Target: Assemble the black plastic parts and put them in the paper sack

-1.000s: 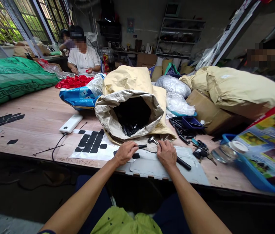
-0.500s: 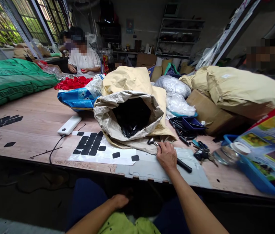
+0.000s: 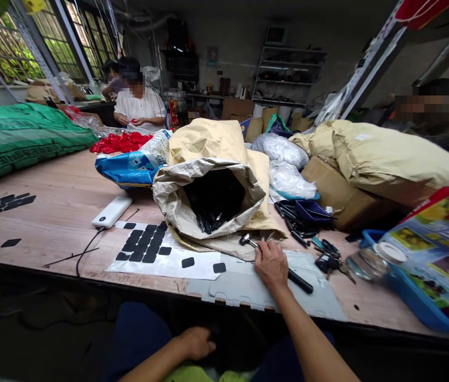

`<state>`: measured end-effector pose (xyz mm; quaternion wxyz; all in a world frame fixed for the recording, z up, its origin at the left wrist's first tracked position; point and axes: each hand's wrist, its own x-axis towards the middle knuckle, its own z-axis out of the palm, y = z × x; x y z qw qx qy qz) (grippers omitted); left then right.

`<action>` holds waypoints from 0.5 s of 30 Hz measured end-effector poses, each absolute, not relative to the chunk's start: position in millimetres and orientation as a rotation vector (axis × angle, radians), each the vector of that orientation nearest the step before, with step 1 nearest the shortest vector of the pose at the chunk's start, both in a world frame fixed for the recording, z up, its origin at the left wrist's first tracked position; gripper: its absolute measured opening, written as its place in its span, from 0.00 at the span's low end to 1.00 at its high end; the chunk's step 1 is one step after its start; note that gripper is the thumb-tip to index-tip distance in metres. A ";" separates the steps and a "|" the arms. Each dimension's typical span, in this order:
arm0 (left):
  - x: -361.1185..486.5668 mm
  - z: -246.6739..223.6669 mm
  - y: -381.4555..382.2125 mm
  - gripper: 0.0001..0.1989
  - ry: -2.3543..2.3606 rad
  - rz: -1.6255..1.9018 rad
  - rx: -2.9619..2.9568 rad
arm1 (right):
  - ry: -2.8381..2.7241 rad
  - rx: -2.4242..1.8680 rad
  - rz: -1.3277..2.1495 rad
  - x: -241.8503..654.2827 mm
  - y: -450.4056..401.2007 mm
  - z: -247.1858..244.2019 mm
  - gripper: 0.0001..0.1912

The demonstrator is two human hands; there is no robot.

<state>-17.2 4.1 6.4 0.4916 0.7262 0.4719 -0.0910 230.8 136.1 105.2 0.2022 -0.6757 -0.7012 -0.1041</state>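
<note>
My right hand (image 3: 272,265) lies on the table, fingers wrapped round a small hammer (image 3: 300,281). The hammer's metal head points left past my fingertips and its black handle sticks out to the right. Under it is a grey sheet (image 3: 236,284) at the table's front edge. My left hand (image 3: 197,342) hangs below the edge near my lap with curled fingers; their inner side is hidden. Just beyond the hammer, an open sack (image 3: 164,193) faces me, with black pieces (image 3: 210,220) inside. Black rounded patches (image 3: 144,244) sit on white paper (image 3: 204,269) to the left.
A white power bank (image 3: 112,211) with a cable lies left. Black parts (image 3: 293,225), keys (image 3: 329,260), a jar (image 3: 369,262) and a blue basket (image 3: 415,289) stand right. Behind are red pieces (image 3: 123,142), a green sack (image 3: 29,139) and full sacks (image 3: 399,159). A person in white (image 3: 140,109) sits across.
The view has tilted up a little, so the table appears lower. My left hand shows more clearly below the edge. My right hand keeps its grip on the hammer in the same place.
</note>
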 end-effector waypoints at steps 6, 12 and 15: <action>-49.3 139.8 54.1 0.19 0.532 -0.019 1.474 | -1.957 -1.905 -0.279 229.3 136.5 107.1 0.10; -70.6 191.5 177.3 0.17 1.717 0.833 1.583 | -1.956 -1.901 -0.282 229.1 136.6 107.7 0.10; -65.2 181.1 216.6 0.17 2.136 0.644 1.573 | -1.953 -1.902 -0.269 229.2 136.2 108.1 0.10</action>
